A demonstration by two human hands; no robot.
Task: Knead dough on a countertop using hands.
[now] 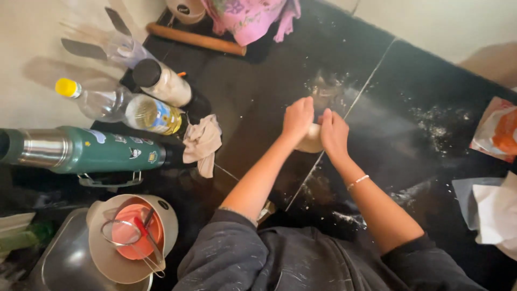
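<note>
A pale lump of dough (313,141) is pressed between both my hands above the black countertop (258,91). My left hand (298,117) cups its left side and my right hand (333,132) wraps its right side, so most of the dough is hidden. A thin bracelet (357,181) circles my right wrist. Flour (437,125) is scattered on the counter around and beyond the hands.
At left stand a green flask (81,151), an oil bottle (121,108) and a dark-capped jar (161,82), with a crumpled cloth (202,143). A bowl with a strainer (132,237) sits near left. A rolling pin (196,39) lies far back. Bags and paper (495,199) sit right.
</note>
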